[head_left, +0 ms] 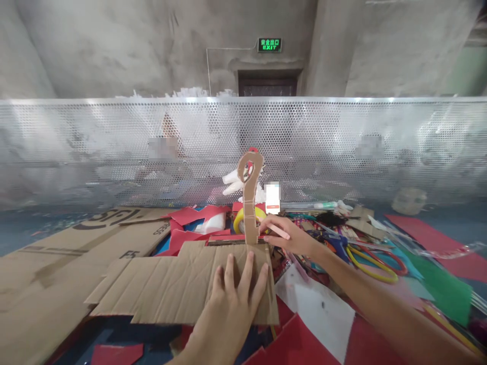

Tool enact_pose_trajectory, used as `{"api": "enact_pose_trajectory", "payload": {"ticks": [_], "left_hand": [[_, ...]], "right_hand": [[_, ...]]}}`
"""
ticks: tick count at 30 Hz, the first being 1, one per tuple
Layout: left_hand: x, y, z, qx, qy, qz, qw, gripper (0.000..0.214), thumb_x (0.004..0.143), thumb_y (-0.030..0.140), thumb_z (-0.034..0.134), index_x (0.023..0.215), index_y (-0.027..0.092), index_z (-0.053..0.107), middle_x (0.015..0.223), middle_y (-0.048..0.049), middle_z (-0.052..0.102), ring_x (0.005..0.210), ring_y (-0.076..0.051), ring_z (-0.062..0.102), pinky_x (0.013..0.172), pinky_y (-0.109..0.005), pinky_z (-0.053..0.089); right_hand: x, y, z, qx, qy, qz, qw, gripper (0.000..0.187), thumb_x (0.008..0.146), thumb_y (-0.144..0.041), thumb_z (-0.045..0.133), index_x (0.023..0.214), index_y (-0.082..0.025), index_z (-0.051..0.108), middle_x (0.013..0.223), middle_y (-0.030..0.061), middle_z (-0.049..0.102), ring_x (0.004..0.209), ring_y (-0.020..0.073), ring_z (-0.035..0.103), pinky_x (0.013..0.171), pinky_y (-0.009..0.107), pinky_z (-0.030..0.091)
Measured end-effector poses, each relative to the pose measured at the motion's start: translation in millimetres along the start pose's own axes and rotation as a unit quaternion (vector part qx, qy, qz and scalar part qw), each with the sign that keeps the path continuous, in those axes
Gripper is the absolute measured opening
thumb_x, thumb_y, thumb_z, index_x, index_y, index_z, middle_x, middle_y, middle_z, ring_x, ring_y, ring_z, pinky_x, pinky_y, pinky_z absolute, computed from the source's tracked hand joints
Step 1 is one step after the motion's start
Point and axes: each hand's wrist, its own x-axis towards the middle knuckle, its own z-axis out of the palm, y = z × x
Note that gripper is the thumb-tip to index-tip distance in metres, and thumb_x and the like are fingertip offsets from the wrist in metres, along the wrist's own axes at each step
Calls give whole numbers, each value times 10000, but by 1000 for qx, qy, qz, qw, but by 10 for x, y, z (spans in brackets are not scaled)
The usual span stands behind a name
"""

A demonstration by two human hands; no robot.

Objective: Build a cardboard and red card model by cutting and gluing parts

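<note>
A wide piece of brown cardboard [160, 284] with stepped edges lies in front of me. My left hand [236, 294] is pressed flat on its right part, fingers spread. At its far edge stands a narrow cardboard strip [250, 203] with a looped top, shaped like a hook. My right hand [285, 235] is closed around a slim pink pen [279, 229], beside the lower right side of the strip. The pen's tip is hidden by the fingers. Behind the strip sits a roll of yellow tape [239, 221].
A large cardboard sheet [68, 263] covers the left. Red sheets [300, 344], a white sheet [315, 304] and scissors with yellow handles [375, 274] crowd the right and front. A lit phone [272, 196] leans near a perforated metal screen [323, 147] across the back.
</note>
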Motion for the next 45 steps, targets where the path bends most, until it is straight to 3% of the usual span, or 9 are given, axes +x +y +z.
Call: {"api": "enact_pose_trajectory", "payload": {"ticks": [12,18,25,28,30,34,36,38,45], "left_hand": [[-10,122,116,5,21,-14,1000,751,888,280,567,1564,265,240,1589,-171,328,1307,-486,473,938,-624,505],[6,100,13,6,12,-6,1000,717,894,255,569,1553,256,286,1566,-175,371,1286,-476,500,923,-603,528],[22,113,-34,0,17,-9,1000,658,912,281,568,1531,277,344,1533,-172,429,1241,-462,551,887,-589,552],[24,145,14,0,35,-19,999,657,906,305,586,1524,288,362,1536,-158,432,1248,-462,545,897,-592,544],[26,166,50,-1,51,-29,998,643,903,332,596,1512,301,388,1528,-149,447,1245,-460,549,893,-589,543],[43,191,80,-9,64,-39,997,595,898,356,611,1472,307,461,1454,-165,532,1207,-436,588,881,-577,543],[54,197,79,-13,61,-39,997,580,882,363,634,1442,281,507,1394,-190,580,1179,-427,610,892,-584,532],[62,203,81,-11,53,-35,998,615,852,366,671,1435,241,517,1339,-221,612,1165,-424,619,922,-609,503],[75,207,105,-43,48,-26,998,600,872,317,647,1444,207,503,1322,-258,613,1168,-420,621,943,-635,482]], "right_hand": [[-5,0,-6,18,-6,4,1000,130,852,-225,660,978,-193,660,972,41,694,896,186,647,791,283,496],[7,-31,-31,11,-19,8,1000,143,861,-228,660,999,-193,674,1027,53,693,925,192,649,819,301,504],[-46,-228,-430,100,50,21,994,204,953,-338,575,1080,-220,683,988,75,732,783,185,657,703,329,522],[-77,-492,-508,134,-26,2,991,344,1014,-399,449,1173,-218,695,861,74,726,773,196,667,698,349,523],[-61,-733,-383,119,-75,-18,990,341,1006,-391,468,1129,-209,728,981,93,727,741,177,659,649,333,519],[84,-1141,213,29,-38,33,998,228,973,-346,532,1018,-212,711,895,43,703,646,127,586,541,270,451],[191,-1204,526,-10,20,45,999,125,934,-315,583,934,-215,659,755,-9,654,616,119,569,574,269,451],[292,-1170,756,-43,17,44,998,74,904,-301,617,900,-228,631,728,-36,655,616,117,581,597,267,449],[386,-956,909,-128,27,57,990,141,932,-316,567,915,-243,687,841,-26,741,770,151,676,733,288,463]]}}
